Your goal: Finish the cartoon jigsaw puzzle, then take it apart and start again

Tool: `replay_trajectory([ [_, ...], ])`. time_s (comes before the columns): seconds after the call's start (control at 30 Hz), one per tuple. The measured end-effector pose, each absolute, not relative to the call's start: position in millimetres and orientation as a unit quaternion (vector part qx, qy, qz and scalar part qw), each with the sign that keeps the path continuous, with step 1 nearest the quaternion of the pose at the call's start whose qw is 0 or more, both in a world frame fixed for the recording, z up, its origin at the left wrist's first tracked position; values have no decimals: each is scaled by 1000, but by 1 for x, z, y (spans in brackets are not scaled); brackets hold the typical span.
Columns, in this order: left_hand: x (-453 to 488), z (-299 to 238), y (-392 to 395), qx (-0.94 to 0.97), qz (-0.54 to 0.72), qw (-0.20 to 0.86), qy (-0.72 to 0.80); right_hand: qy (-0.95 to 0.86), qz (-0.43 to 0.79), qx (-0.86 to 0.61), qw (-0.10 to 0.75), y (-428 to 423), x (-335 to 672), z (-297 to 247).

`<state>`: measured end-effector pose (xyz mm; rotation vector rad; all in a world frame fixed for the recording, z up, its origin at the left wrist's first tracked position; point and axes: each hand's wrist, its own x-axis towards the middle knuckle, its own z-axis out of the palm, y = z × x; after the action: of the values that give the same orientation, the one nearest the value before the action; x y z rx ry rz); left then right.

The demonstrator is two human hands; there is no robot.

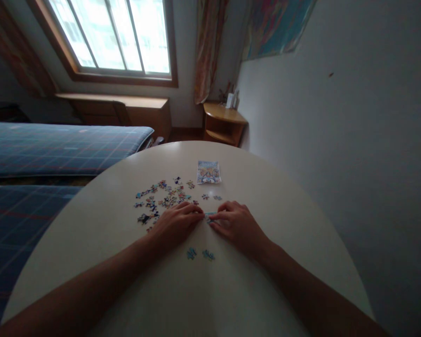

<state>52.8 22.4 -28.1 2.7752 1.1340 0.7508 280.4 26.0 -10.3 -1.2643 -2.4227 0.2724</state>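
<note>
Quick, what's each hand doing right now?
Left hand: curled beside a puzzle piece; grip can't be told.
Right hand: curled at that piece, touching it; grip unclear.

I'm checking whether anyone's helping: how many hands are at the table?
2: the left hand, beside the scattered puzzle pieces, and the right hand, touching the puzzle bit between them. No other hand shows.

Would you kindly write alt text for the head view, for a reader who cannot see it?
A person's left hand and right hand come close together at a small bit of jigsaw on a pale, rounded table. Loose pieces lie mostly to the left, two pieces nearer the person, and a printed sheet beyond the hands.
</note>
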Motion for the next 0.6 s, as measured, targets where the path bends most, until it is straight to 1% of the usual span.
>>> replay_trajectory([
  [0.4, 53, -29, 22, 896, 241, 20, 372, -849, 122, -473, 200, 25, 280, -3],
  [0.6, 53, -30, 22, 893, 256, 16, 371, -859, 112, -456, 201, 26, 279, -6],
])
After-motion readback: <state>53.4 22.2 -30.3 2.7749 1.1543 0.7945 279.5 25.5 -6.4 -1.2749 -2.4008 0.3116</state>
